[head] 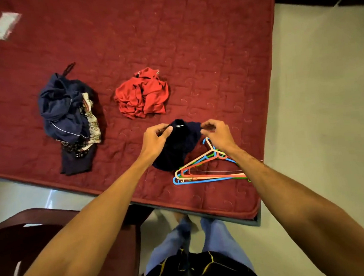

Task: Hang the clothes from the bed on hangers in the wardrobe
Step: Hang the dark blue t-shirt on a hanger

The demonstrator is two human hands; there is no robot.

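A dark navy garment (pixel 178 147) lies crumpled near the front of the maroon bed (pixel 191 40). My left hand (pixel 155 139) pinches its top left edge and my right hand (pixel 216 131) pinches its top right edge, a small white label showing between them. A bundle of coloured plastic hangers (pixel 205 170) lies just right of the garment, partly under my right forearm. Farther back a red garment (pixel 143 93) sits crumpled, and at the left is a heap of blue and patterned clothes (pixel 67 117). No wardrobe is visible.
A dark wooden chair (pixel 43 233) stands at the lower left, close to the bed's front edge. Pale tiled floor (pixel 325 106) runs along the right of the bed. A small clear packet (pixel 4 25) lies at the far left corner of the bed.
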